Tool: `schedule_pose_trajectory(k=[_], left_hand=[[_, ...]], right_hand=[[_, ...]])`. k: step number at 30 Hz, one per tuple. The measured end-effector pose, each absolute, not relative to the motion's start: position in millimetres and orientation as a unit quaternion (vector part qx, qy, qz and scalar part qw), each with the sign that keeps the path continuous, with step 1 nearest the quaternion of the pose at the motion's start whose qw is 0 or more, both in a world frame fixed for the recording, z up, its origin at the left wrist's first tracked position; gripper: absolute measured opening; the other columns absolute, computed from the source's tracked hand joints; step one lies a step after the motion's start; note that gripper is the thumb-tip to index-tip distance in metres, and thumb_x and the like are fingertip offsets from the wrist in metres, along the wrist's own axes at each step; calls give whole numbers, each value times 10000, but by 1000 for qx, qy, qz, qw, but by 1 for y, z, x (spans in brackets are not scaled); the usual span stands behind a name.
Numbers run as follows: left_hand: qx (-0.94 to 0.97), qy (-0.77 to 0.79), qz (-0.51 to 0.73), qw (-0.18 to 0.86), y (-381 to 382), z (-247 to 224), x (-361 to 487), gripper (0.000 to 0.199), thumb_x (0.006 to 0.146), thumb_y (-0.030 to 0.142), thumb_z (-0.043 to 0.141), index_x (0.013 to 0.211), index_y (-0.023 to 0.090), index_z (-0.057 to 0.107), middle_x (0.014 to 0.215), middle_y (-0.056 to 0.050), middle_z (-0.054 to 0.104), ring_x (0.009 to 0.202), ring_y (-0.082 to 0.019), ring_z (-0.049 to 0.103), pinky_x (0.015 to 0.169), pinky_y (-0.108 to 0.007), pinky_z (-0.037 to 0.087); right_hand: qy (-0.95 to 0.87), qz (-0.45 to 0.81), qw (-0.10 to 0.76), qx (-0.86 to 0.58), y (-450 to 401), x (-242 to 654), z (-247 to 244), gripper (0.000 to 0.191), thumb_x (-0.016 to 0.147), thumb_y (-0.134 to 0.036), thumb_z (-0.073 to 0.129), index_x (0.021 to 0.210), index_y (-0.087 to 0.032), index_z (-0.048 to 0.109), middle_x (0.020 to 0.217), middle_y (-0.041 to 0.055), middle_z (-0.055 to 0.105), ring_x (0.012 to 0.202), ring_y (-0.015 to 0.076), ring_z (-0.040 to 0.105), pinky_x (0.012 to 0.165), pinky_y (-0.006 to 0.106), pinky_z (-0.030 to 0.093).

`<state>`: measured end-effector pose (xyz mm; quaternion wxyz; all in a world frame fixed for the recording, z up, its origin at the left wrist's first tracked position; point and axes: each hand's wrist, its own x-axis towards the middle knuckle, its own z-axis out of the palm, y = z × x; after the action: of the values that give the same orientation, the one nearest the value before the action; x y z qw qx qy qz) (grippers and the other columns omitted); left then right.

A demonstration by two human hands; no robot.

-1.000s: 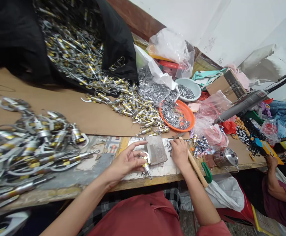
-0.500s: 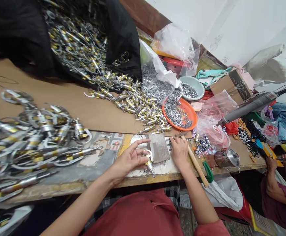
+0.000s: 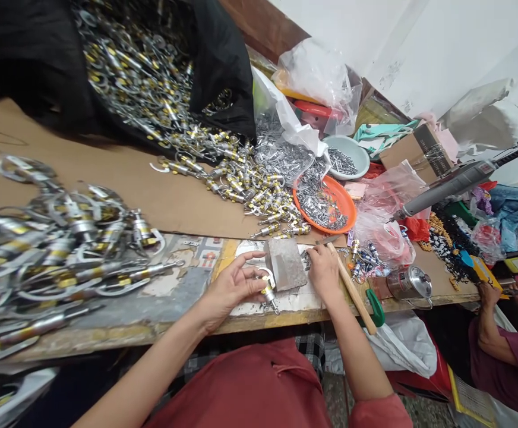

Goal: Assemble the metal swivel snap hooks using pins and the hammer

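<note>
My left hand point(image 3: 232, 291) pinches a small metal piece point(image 3: 268, 290) between thumb and fingers. It has a silver and yellow body, a pale curved hook and a tiny ring at its lower end. Right beside it lies a flat grey metal block point(image 3: 289, 264) on a white patch of the bench. On the block's other side, my right hand point(image 3: 324, 272) has its fingers curled down at some small dark metal links point(image 3: 306, 259). Its fingertips are partly hidden, so what they grip cannot be made out. A wooden-handled hammer point(image 3: 352, 288) lies against that hand's right side.
Many similar silver-yellow pieces spill from a black bag point(image 3: 223, 71), with another heap point(image 3: 76, 238) at left. An orange dish point(image 3: 352, 208) holds small metal parts. Rightward are a green clamp point(image 3: 377, 309), a metal mug point(image 3: 408, 285), a grey electric screwdriver point(image 3: 446, 190) and a co-worker's hands point(image 3: 490, 297).
The view has shifted slightly. Both hands keep nearly the same pose, and the metal piece stays in my left hand.
</note>
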<state>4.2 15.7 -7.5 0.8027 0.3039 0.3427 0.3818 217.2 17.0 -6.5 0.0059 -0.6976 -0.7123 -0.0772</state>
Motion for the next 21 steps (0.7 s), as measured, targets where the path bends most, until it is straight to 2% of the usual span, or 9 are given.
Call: schedule_pose_trajectory(k=[3,8,12,15,18,19,21], left_hand=[[310,342,375,804,16,-5,4,576,599,177,781,1096,229,497,736,40,613,558,-110,585,537,-275,558],[307,324,369,815,15,2,3,537,597,189,782,1060,229,512,728,46,608,543,-96,575,530,-254,546],[319,327,365,811,18,0,3,540,592,186,784,1051,223,502,735,40,615,554,-108,595,541,-281,560],[329,332,368,804,22,-6,4,534,585,185,787,1032,216,496,733,34,620,551,-122,610,534,-306,569],[334,331,362,805,25,-10,5,520,583,192,787,1008,217,489,732,36,622,550,-127,619,525,-309,571],[337,333,360,804,25,-10,5,512,587,195,785,1003,217,488,733,37,622,554,-127,621,526,-306,571],[342,335,355,803,25,-8,4,498,596,202,779,999,216,486,737,38,623,559,-125,623,531,-302,572]], right_hand=[[-727,-60,-5,-685,22,214,0,274,776,26,424,840,-163,612,863,100,585,816,212,515,719,320,353],[-746,-11,27,-665,32,220,5,293,665,54,491,857,-140,599,864,96,584,808,208,525,684,297,404],[-744,28,103,-660,35,236,16,267,731,6,462,887,-152,611,847,54,588,809,163,559,717,265,461],[-717,93,232,-651,25,235,28,196,811,-94,461,916,-157,615,889,54,591,816,146,582,704,258,496],[-643,273,413,-584,7,216,37,118,800,-202,562,877,-191,650,859,28,608,731,138,600,644,265,518],[-624,316,443,-560,1,207,38,99,782,-210,594,849,-204,667,833,19,615,717,139,602,642,268,518],[-631,335,447,-539,-7,190,40,87,770,-192,609,785,-219,690,783,13,632,730,142,604,664,269,513]])
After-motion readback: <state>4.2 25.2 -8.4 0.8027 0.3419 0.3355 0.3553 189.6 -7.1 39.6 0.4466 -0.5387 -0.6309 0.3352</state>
